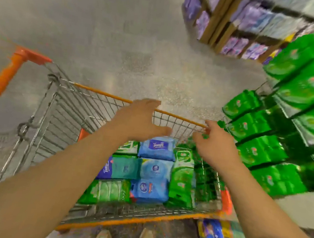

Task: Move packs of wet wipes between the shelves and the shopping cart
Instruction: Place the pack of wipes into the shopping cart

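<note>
Here, both hands, left hand [141, 120] and right hand [216, 145], spread empty above a wire shopping cart [68, 110] holding soft green and blue wipe packs [158, 148].

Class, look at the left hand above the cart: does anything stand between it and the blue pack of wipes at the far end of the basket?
Nothing visible does. The left hand is spread just above the blue pack, which lies on top of the load in the shopping cart; only open air shows between them.

Orange-trimmed cart [103, 92] holds green [181, 181] and blue packs [157, 147]
</note>
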A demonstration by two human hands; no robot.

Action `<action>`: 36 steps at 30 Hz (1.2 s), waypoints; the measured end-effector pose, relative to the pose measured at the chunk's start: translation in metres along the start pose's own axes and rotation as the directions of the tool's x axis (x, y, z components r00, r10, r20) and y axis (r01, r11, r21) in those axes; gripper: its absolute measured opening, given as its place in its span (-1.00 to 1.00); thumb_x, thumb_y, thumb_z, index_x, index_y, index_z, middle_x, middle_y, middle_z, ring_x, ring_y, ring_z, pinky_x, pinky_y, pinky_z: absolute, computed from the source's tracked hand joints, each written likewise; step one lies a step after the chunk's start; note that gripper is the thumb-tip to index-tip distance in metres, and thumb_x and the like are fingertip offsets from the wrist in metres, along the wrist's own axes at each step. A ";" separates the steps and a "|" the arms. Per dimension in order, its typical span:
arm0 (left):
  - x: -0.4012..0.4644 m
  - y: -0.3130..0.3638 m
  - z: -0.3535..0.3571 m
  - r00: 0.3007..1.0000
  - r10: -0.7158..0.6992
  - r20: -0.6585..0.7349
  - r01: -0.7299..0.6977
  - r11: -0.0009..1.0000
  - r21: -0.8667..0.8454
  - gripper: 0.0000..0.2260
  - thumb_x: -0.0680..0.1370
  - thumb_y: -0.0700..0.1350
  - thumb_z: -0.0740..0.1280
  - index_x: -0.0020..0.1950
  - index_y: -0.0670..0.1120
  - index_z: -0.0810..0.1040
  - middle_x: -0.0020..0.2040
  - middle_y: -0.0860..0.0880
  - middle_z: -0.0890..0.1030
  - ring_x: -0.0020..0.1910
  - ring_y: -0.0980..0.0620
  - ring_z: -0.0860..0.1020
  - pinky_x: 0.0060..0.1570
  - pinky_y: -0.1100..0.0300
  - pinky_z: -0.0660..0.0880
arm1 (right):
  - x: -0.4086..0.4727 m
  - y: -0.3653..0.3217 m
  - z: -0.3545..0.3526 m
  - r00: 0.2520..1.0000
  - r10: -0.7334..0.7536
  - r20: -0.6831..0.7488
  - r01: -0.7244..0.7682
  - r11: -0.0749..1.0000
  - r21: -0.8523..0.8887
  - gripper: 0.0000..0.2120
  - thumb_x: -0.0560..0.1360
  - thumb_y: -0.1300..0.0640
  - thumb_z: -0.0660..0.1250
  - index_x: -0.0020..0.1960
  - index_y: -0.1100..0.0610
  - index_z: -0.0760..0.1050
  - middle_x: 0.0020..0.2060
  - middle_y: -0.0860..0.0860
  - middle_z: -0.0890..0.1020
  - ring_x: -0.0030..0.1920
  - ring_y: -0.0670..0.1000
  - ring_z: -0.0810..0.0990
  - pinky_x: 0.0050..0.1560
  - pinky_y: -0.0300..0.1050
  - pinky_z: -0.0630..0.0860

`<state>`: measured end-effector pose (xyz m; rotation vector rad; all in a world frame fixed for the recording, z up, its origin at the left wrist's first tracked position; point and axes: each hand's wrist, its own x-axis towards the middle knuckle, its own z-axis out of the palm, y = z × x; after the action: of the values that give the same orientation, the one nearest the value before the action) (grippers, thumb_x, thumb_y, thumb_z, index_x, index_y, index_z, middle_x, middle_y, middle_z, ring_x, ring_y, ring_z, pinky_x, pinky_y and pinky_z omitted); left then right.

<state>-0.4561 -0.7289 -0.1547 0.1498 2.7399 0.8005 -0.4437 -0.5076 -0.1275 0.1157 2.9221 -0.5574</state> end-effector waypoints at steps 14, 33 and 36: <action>-0.080 0.241 -0.004 0.834 0.543 0.100 -0.552 0.824 0.130 -0.09 0.40 0.42 0.42 0.64 0.11 0.20 0.64 -0.04 0.26 0.59 -0.05 0.24 0.52 -0.06 0.29 | -0.214 0.121 -0.172 0.904 0.325 -0.278 -0.362 0.928 -0.089 -0.41 0.61 -0.13 0.27 0.57 0.07 0.30 0.32 0.20 0.59 0.35 0.20 0.53 0.29 -0.03 0.44; -0.400 0.479 0.156 0.370 0.882 0.291 -0.912 0.404 -0.065 -0.06 0.25 0.48 0.29 0.60 0.17 0.28 0.58 0.10 0.34 0.53 0.06 0.33 0.51 0.01 0.30 | -0.682 0.263 -0.214 0.445 0.725 -0.525 -0.774 0.607 0.183 -0.35 0.60 -0.19 0.27 0.60 0.04 0.25 0.51 0.04 0.42 0.45 0.12 0.44 0.38 -0.03 0.38; -0.436 0.508 0.182 0.273 0.909 0.315 -0.940 0.321 -0.112 -0.17 0.41 0.40 0.41 0.61 0.16 0.27 0.59 0.08 0.32 0.54 0.05 0.32 0.51 0.01 0.29 | -0.732 0.277 -0.211 0.364 0.771 -0.523 -0.808 0.541 0.235 -0.35 0.60 -0.18 0.28 0.60 0.05 0.25 0.53 0.04 0.40 0.48 0.11 0.41 0.41 -0.05 0.35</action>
<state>0.0248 -0.2855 0.0774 1.9005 2.1129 0.7332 0.2753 -0.2053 0.0948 1.9038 2.8193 -0.2507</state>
